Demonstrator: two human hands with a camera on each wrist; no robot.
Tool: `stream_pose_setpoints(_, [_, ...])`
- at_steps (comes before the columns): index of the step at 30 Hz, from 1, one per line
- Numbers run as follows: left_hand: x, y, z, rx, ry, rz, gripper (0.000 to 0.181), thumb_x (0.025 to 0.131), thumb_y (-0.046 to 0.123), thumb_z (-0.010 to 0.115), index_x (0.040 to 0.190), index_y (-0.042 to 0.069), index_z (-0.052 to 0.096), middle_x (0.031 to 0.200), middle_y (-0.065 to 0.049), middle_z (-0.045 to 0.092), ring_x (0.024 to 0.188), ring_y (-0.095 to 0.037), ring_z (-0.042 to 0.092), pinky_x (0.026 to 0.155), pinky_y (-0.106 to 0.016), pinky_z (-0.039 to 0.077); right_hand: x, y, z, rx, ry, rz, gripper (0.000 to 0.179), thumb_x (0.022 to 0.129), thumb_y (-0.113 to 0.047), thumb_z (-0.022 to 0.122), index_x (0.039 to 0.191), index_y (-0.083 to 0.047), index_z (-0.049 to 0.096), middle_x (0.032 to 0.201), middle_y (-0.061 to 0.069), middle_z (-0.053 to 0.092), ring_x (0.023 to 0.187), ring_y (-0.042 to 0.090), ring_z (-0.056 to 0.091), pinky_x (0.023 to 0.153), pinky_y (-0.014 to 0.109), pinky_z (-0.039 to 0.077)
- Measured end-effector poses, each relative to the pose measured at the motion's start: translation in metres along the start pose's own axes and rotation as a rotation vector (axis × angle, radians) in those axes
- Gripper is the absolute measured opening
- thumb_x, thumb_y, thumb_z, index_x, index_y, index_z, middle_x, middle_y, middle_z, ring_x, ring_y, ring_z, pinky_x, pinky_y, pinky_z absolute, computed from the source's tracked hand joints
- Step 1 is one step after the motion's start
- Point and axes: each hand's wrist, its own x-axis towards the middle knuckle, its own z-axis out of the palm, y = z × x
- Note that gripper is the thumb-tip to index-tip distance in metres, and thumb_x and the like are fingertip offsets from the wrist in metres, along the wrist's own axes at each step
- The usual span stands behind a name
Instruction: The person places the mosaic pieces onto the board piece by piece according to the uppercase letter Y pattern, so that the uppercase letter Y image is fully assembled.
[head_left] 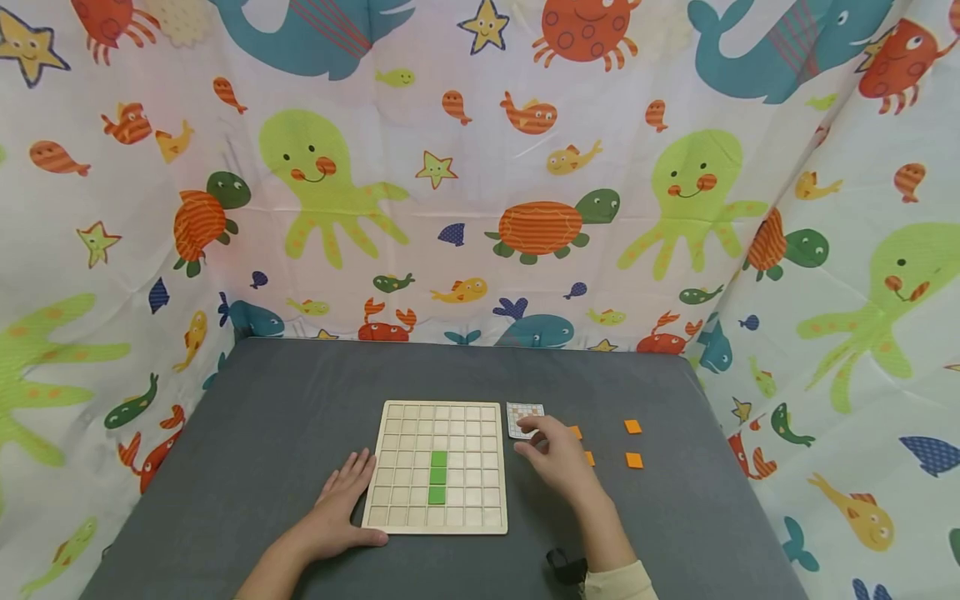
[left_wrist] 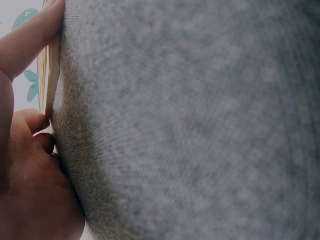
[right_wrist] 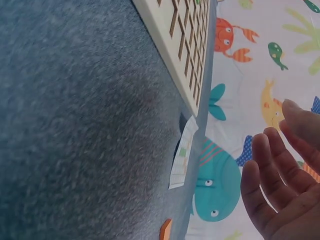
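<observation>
A square wooden grid board (head_left: 480, 518) lies flat on the grey table, with three green square tiles (head_left: 438, 476) in one column near its middle. My left hand (head_left: 333, 515) rests at the board's left side, fingers spread along the edge and thumb at the near left corner. Just right of the board lies a small white card (head_left: 523, 411) printted with a grid, partly hidden by my right hand (head_left: 558, 460). That hand hovers with loosely bent fingers; the right wrist view shows nothing between its fingertips (right_wrist: 260, 145).
Several orange square tiles lie to the right, two of them, a far tile (head_left: 633, 427) and a near tile (head_left: 634, 460), in full sight. Others are partly behind my right hand. A black strap (head_left: 566, 567) is by the right wrist. A sea-animal curtain (head_left: 420, 275) surrounds the table.
</observation>
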Motion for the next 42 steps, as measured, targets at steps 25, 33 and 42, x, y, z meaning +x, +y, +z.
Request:
stream_pose_setpoints(25, [0.0,0.002,-0.001,0.013,-0.01,-0.012,0.133,0.066,0.066,0.084,0.163,0.008,0.014,0.171,-0.012,0.005,0.158,-0.035,-0.001,0.123,-0.058,0.002,-0.019,0.031,-0.031,-0.058,0.078,0.087,0.036,0.085,-0.012,0.082,0.12,-0.012,0.071,0.111,0.007,0.071,0.093,0.019,0.067,0.082,0.038,0.06])
stream_pose_setpoints(33, [-0.001,0.003,-0.002,0.007,-0.006,-0.008,0.132,0.066,0.063,0.086,0.162,0.007,0.015,0.17,-0.014,0.006,0.157,-0.037,0.0,0.123,-0.06,0.003,-0.025,0.045,-0.042,-0.047,0.099,0.086,0.037,0.086,-0.011,0.081,0.121,-0.01,0.07,0.112,0.01,0.071,0.094,0.022,0.068,0.08,0.041,0.06])
stream_pose_setpoints(42, [-0.002,0.004,-0.003,-0.01,-0.009,0.014,0.132,0.067,0.062,0.086,0.162,0.006,0.014,0.17,-0.015,0.005,0.157,-0.038,-0.001,0.122,-0.061,0.002,-0.036,0.067,-0.055,-0.077,0.13,0.098,0.037,0.085,-0.012,0.082,0.121,-0.009,0.07,0.114,0.007,0.071,0.092,0.021,0.07,0.078,0.033,0.06])
